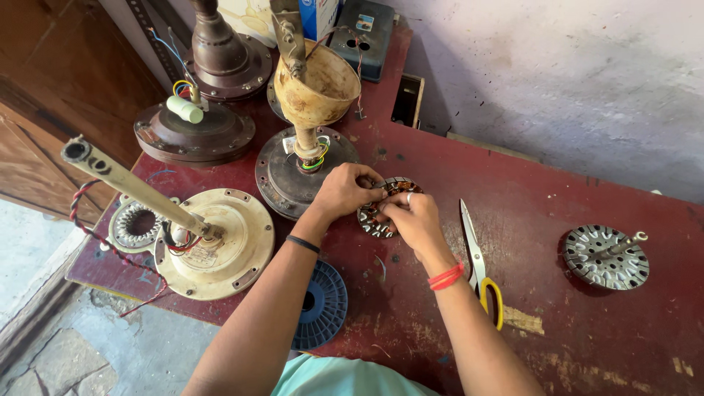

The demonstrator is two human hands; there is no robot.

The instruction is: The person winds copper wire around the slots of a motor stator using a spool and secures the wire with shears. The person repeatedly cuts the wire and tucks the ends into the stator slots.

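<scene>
Pale green cloth [345, 378] of the person's shirt fills the bottom edge, and two bare forearms reach up from it over a worn dark red wooden table [557, 308]. Both hands meet at the table's middle on a round metal fan stator wound with copper wire [381, 213]. The left hand [345, 192], a black band on its wrist, closes its fingers on the stator's upper left rim; the right hand [411, 216], ringed and with a red thread at the wrist, pinches the winding at the centre. The stator lies flat on the table, directly under and between the two grips.

Just right of the right wrist lie steel scissors with yellow handles [480, 260], blades pointing away. Below the left forearm, at the table's near edge, sits a blue plastic wire spool [323, 304]. Left of the grip rests a cream ceiling-fan motor housing with a long downrod [213, 242]. Just above the hands stands a grey fan motor topped by a cream cup-shaped canopy [312, 154]. Well right lies a silver slotted rotor with a shaft [606, 255].
</scene>
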